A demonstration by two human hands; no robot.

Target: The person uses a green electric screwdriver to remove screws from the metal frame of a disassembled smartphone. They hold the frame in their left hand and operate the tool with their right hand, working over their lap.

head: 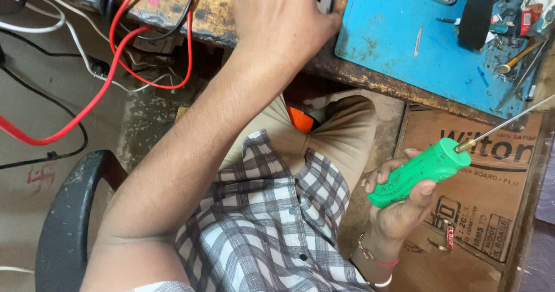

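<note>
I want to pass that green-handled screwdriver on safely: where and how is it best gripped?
Wrap the green handle; it is thick and ridged, while the metal shaft is thin and pointed. Come from the shaft end's side, since the right hand already covers the butt half.

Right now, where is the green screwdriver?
In the head view, the green screwdriver is low on the right, held in the right hand above a cardboard box, just below the blue mat.

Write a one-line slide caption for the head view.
Right hand grips a green-handled screwdriver while the left hand reaches across the worn wooden workbench.
</note>
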